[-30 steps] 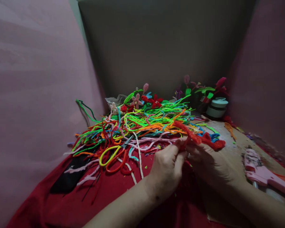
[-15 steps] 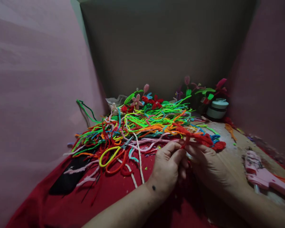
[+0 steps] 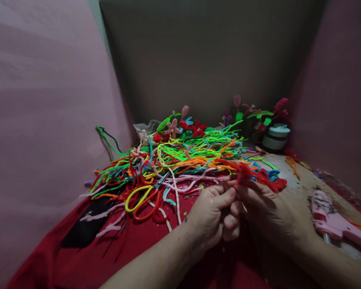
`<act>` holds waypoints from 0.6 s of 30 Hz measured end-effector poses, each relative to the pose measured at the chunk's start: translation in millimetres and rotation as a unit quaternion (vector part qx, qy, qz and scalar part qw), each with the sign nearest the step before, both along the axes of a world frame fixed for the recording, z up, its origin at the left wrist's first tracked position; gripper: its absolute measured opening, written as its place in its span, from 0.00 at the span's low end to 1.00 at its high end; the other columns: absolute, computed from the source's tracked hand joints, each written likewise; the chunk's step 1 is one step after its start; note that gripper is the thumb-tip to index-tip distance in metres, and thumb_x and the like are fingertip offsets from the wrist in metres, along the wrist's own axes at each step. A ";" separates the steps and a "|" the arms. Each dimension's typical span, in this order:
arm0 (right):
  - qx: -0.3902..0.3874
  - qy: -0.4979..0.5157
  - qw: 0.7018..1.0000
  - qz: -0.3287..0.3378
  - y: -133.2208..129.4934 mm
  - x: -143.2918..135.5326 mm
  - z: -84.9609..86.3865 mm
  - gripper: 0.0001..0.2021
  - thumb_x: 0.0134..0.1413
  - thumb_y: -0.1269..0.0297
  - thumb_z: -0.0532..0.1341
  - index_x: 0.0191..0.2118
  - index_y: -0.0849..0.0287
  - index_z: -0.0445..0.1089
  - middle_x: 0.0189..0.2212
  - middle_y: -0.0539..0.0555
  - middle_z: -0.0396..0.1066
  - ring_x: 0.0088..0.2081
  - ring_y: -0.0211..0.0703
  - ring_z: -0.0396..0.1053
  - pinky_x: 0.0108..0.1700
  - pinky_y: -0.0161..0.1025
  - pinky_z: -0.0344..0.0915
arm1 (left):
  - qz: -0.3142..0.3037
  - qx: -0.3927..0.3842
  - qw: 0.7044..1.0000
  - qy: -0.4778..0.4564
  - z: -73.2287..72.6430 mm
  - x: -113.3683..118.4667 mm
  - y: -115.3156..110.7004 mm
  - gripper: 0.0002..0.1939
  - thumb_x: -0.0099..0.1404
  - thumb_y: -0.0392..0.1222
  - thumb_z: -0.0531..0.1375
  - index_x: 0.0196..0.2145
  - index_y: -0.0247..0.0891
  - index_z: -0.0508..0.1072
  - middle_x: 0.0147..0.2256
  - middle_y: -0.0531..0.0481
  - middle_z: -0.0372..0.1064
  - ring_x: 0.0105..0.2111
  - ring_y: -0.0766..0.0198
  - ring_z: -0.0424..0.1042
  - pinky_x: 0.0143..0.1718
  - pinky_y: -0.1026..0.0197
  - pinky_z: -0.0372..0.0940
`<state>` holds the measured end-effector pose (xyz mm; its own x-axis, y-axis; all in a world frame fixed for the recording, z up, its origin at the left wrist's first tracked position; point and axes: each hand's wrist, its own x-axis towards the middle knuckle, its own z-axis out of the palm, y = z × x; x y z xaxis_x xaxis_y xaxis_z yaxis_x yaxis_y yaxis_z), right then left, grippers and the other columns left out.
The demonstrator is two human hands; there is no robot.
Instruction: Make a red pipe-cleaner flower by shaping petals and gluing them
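A fuzzy red pipe-cleaner piece [image 3: 243, 173] sticks up between my fingertips, partly blurred. My left hand [image 3: 215, 210] pinches its lower end between thumb and forefinger, the other fingers curled below. Close against it, my right hand [image 3: 260, 202] also grips the piece from the right side. More red fuzzy shapes [image 3: 278, 185] lie just behind my right hand. Scissors [image 3: 147, 198] with one yellow and one orange-red handle rest left of my hands, at the front of a heap of coloured pipe cleaners [image 3: 198, 150].
A black phone [image 3: 84, 226] lies on the red cloth [image 3: 147, 257] at left. The pink glue gun [image 3: 331, 220] rests on a board [image 3: 307, 180] at right. Fuzzy flowers [image 3: 197, 128] and a lidded pale jar [image 3: 276, 137] stand behind, with walls on both sides.
The red piece has turned more upright between my fingers. My left hand has rotated, its lower fingers now curled more visibly beneath the thumb.
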<state>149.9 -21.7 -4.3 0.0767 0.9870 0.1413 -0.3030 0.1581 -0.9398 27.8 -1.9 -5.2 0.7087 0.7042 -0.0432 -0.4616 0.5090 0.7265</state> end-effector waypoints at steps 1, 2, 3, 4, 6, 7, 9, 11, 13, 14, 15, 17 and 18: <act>-0.006 0.003 1.000 0.002 -0.7 -1.6 0.3 0.12 0.43 0.56 0.66 0.36 0.53 0.74 0.23 0.51 0.74 0.31 0.47 0.72 0.34 0.43 0.68 | 0.023 0.014 0.999 0.026 0.7 1.8 -1.0 0.10 0.60 0.45 0.58 0.33 0.36 0.65 0.18 0.59 0.58 0.10 0.77 0.50 0.09 0.72 0.52; -0.011 0.003 1.000 0.006 -1.4 -3.0 0.3 0.13 0.44 0.56 0.65 0.36 0.54 0.74 0.23 0.51 0.73 0.29 0.47 0.72 0.32 0.42 0.68 | 0.052 0.035 0.996 0.062 1.1 3.6 -2.4 0.10 0.60 0.46 0.57 0.33 0.36 0.64 0.19 0.59 0.59 0.10 0.76 0.52 0.10 0.71 0.53; -0.017 -0.003 1.000 0.008 -2.1 -4.1 0.0 0.13 0.44 0.55 0.65 0.37 0.54 0.74 0.22 0.51 0.73 0.28 0.46 0.71 0.29 0.41 0.68 | 0.082 0.061 0.989 0.106 1.1 5.4 -3.9 0.11 0.61 0.47 0.56 0.32 0.36 0.63 0.19 0.58 0.59 0.11 0.76 0.53 0.10 0.71 0.53; -0.023 -0.013 1.000 0.004 -2.8 -4.7 -0.4 0.13 0.45 0.55 0.65 0.37 0.55 0.74 0.22 0.51 0.73 0.26 0.45 0.71 0.26 0.39 0.67 | 0.111 0.093 0.978 0.153 0.5 6.9 -5.4 0.10 0.62 0.47 0.54 0.32 0.37 0.62 0.20 0.58 0.59 0.11 0.75 0.55 0.11 0.71 0.53; -0.025 -0.037 0.999 -0.023 -3.5 -4.3 -1.6 0.12 0.45 0.56 0.65 0.35 0.55 0.74 0.23 0.51 0.73 0.25 0.43 0.70 0.23 0.36 0.65 | 0.162 0.190 0.936 0.248 -2.6 8.4 -8.0 0.09 0.64 0.46 0.51 0.32 0.38 0.61 0.22 0.57 0.60 0.14 0.73 0.58 0.14 0.70 0.54; -0.020 -0.046 0.998 -0.043 -3.5 -3.2 -2.3 0.11 0.44 0.57 0.66 0.34 0.55 0.74 0.24 0.50 0.73 0.26 0.42 0.70 0.24 0.36 0.64 | 0.187 0.256 0.903 0.290 -4.8 8.2 -8.8 0.08 0.64 0.44 0.50 0.33 0.38 0.62 0.23 0.56 0.61 0.17 0.72 0.61 0.17 0.69 0.56; 0.003 -0.055 0.995 -0.084 -3.0 0.0 -4.0 0.09 0.42 0.58 0.67 0.32 0.54 0.75 0.27 0.50 0.74 0.28 0.42 0.70 0.29 0.36 0.66 | 0.224 0.391 0.818 0.358 -9.3 6.4 -9.5 0.06 0.65 0.41 0.49 0.35 0.38 0.63 0.27 0.52 0.64 0.23 0.68 0.64 0.25 0.66 0.59; 0.023 -0.067 0.993 -0.096 -2.4 3.3 -6.0 0.09 0.41 0.59 0.68 0.32 0.53 0.75 0.29 0.49 0.75 0.32 0.42 0.70 0.36 0.38 0.67 | 0.242 0.488 0.734 0.406 -12.4 3.5 -8.9 0.08 0.65 0.40 0.47 0.36 0.37 0.65 0.30 0.48 0.66 0.27 0.65 0.65 0.30 0.63 0.59; 0.031 -0.086 0.991 -0.102 -2.3 5.1 -8.4 0.09 0.40 0.59 0.68 0.32 0.53 0.75 0.30 0.49 0.75 0.33 0.43 0.70 0.39 0.39 0.66 | 0.243 0.525 0.702 0.414 -12.8 1.4 -7.7 0.11 0.66 0.38 0.45 0.39 0.36 0.66 0.31 0.46 0.67 0.28 0.64 0.65 0.32 0.62 0.58; 0.030 -0.092 0.990 -0.104 -2.4 5.2 -9.6 0.09 0.40 0.60 0.68 0.32 0.53 0.76 0.30 0.49 0.75 0.33 0.43 0.70 0.38 0.39 0.66 | 0.242 0.521 0.711 0.405 -11.9 1.1 -7.2 0.12 0.66 0.38 0.45 0.39 0.36 0.67 0.31 0.47 0.67 0.28 0.65 0.65 0.32 0.63 0.58; 0.028 -0.091 0.990 -0.108 -2.5 4.8 -10.8 0.09 0.40 0.60 0.68 0.32 0.53 0.76 0.30 0.49 0.75 0.33 0.43 0.70 0.38 0.39 0.67 | 0.241 0.502 0.736 0.385 -10.5 1.5 -6.9 0.12 0.66 0.38 0.45 0.39 0.37 0.68 0.30 0.48 0.66 0.28 0.66 0.64 0.31 0.64 0.58; 0.025 -0.071 0.991 -0.113 -2.7 3.1 -13.1 0.08 0.42 0.61 0.67 0.34 0.51 0.75 0.31 0.49 0.75 0.33 0.43 0.70 0.37 0.40 0.67 | 0.232 0.420 0.815 0.324 -6.4 4.0 -6.7 0.11 0.65 0.39 0.48 0.38 0.38 0.69 0.26 0.52 0.63 0.24 0.69 0.61 0.27 0.66 0.56; 0.026 -0.061 0.991 -0.114 -2.5 2.1 -14.1 0.08 0.43 0.62 0.67 0.35 0.51 0.75 0.32 0.49 0.75 0.34 0.43 0.70 0.38 0.40 0.67 | 0.224 0.365 0.856 0.290 -4.0 5.7 -6.9 0.10 0.65 0.40 0.50 0.37 0.38 0.70 0.23 0.54 0.61 0.22 0.71 0.58 0.25 0.67 0.54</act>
<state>152.1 -24.2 -18.4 0.2758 0.9372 0.2134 -0.1378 0.2582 -0.9562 33.6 -8.7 -9.2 0.3696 0.8890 0.2704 0.0553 -0.3115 0.9486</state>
